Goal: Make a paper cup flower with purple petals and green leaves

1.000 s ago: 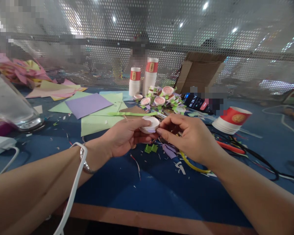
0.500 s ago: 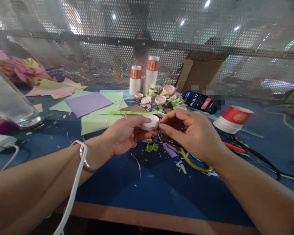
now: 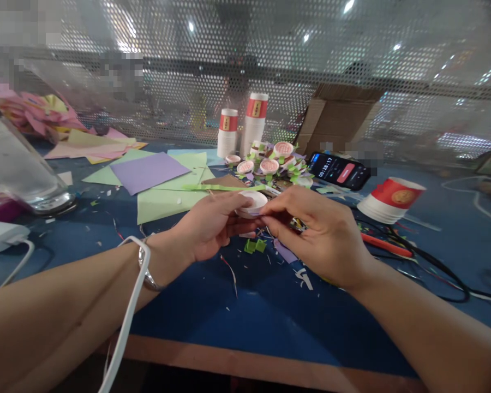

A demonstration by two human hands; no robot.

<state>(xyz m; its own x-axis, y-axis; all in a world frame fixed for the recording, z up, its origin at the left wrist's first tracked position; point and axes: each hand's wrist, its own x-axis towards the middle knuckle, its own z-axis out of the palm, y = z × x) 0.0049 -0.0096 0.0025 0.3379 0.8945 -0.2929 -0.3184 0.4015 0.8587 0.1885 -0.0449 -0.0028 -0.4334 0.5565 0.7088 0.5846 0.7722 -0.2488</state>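
Right hand (image 3: 321, 234) has shifted nearer, its fingers (image 3: 281, 202) pinching the white disc's (image 3: 253, 201) rim while the left hand (image 3: 210, 224) grips it, seemingly edge work needing steady support.

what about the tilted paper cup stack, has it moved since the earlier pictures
No: the tilted paper cup stack keeps its place against the cardboard.

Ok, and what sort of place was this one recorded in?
Likely a paper-craft workspace: the blue table bears coloured sheets, small scraps and stacked cups.
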